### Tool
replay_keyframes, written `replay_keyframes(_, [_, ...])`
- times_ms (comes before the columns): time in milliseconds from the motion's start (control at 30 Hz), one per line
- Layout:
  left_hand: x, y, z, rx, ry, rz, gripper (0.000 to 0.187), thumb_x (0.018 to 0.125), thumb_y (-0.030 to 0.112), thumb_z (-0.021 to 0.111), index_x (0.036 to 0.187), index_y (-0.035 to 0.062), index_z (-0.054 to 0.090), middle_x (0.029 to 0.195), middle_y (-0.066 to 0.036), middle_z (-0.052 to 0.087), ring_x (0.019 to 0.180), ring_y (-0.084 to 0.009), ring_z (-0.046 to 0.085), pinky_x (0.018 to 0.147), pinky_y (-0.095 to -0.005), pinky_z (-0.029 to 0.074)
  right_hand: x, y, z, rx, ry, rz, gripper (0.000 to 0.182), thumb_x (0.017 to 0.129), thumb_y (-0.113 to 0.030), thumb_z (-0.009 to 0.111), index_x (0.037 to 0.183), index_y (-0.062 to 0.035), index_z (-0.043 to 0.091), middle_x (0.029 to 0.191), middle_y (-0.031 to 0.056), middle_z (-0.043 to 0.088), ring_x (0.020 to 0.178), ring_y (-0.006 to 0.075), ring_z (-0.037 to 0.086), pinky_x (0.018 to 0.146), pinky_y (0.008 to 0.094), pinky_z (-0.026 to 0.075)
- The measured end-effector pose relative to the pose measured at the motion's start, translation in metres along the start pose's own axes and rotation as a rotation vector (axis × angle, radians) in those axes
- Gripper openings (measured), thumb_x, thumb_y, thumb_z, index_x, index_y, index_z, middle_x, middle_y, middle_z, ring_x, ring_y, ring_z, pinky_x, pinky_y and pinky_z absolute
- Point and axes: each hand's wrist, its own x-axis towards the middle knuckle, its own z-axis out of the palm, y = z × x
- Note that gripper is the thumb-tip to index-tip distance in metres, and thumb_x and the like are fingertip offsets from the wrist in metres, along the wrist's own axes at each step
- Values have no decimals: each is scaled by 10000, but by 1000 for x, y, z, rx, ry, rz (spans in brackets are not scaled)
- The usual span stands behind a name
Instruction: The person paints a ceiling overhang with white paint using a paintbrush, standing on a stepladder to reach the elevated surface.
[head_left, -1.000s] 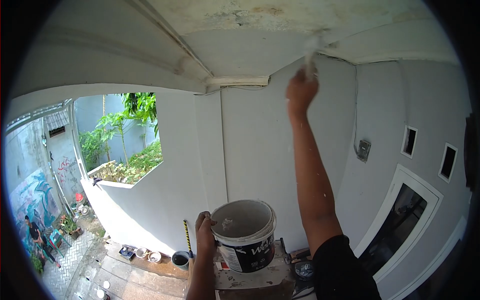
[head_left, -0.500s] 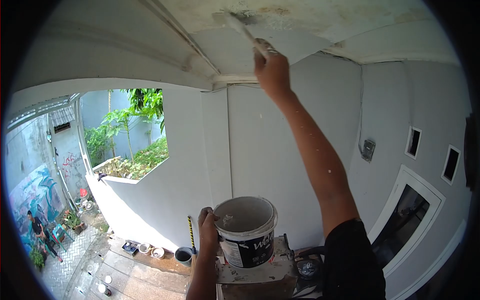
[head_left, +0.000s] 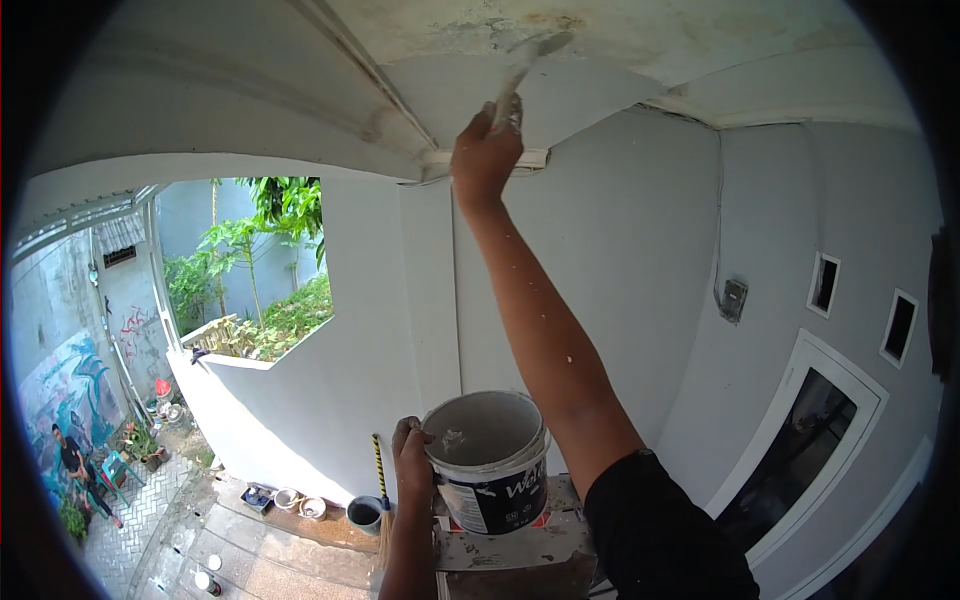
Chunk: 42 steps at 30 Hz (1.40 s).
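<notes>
My right hand point(head_left: 488, 150) is raised near the ceiling, its fingers closed round the handle of a putty knife point(head_left: 540, 50). The tool's blurred blade lies at the stained, peeling patch of the ceiling point(head_left: 470, 35). Lower down, my left hand point(head_left: 412, 455) grips the left side of a paint bucket point(head_left: 490, 490), thumb at the rim. The bucket is upright, with a dark label and pale smears inside. Under it is a stained board point(head_left: 515, 548).
A grey wall point(head_left: 590, 260) stands ahead, with a white-framed door point(head_left: 800, 440) at right. Far below left, a person point(head_left: 72, 460) sits by a green chair point(head_left: 115, 468). A broom point(head_left: 381, 480), a dark bucket point(head_left: 364, 513) and small containers point(head_left: 286, 498) stand along the low wall.
My right arm has swung left, while the tool's blade has moved right along the ceiling and now slants up to the right. My left hand still holds the bucket.
</notes>
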Motion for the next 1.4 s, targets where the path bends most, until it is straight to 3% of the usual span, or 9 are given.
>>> replay_keyframes(67, [4,-7,-6,55,-6,9,111,775,69,484,879,46,517,864,-31,460,832,-149,423,786,-254,373,-22,-14,9,-10,-244,136,358,955,-55,529,1289,74,512,807,271,648,775,439,655,691,478,503])
replay_keyframes(233, [6,-3,-2,144,-12,61,112,778,76,487,886,59,511,838,-30,455,798,-151,441,734,-266,387,-11,15,-7,-266,-589,-333,343,916,-133,585,1232,-4,617,881,246,680,821,427,671,758,491,546])
replay_keyframes(433, [7,-1,-7,146,-38,59,110,776,68,487,883,56,505,841,-26,449,808,-147,439,739,-263,380,97,54,-132,-352,-308,-224,261,949,-132,579,1138,31,656,735,196,662,622,315,653,608,391,503])
replay_keyframes(667, [4,-2,-3,89,-24,35,102,772,62,486,870,44,507,870,-23,446,844,-149,422,805,-245,360,82,92,-122,-138,259,30,378,971,-118,527,1254,133,526,1012,275,668,887,351,667,816,407,500])
replay_keyframes(767, [7,-7,-5,57,-15,31,102,770,59,487,869,46,508,869,-22,448,839,-146,420,799,-244,360,44,49,-22,-128,108,17,391,948,-50,495,1282,152,468,945,374,628,927,505,633,769,503,494])
replay_keyframes(933, [2,-7,-7,8,-12,4,101,768,57,485,865,48,510,867,-24,448,846,-145,421,803,-244,358,-31,18,26,-169,-288,194,445,932,-97,546,1328,92,471,815,278,655,776,430,668,702,509,516])
replay_keyframes(1000, [3,-7,-8,-1,-23,1,98,766,56,486,862,49,509,866,-24,446,850,-146,422,806,-244,357,-42,34,18,-297,-571,-263,344,927,-110,561,1231,50,580,786,258,656,744,428,664,681,492,532])
replay_keyframes(1267, [4,-8,-9,51,6,41,88,757,47,489,845,57,494,851,-16,432,825,-140,411,793,-251,359,91,105,-126,-388,-221,-376,270,958,-168,574,1126,26,656,716,214,661,648,359,669,620,420,520])
replay_keyframes(1400, [0,-1,0,26,18,28,108,792,51,477,891,42,518,865,-33,452,809,-141,434,771,-256,382,80,118,-230,-480,-370,188,374,989,-218,522,1201,90,538,866,178,622,735,250,628,708,391,500])
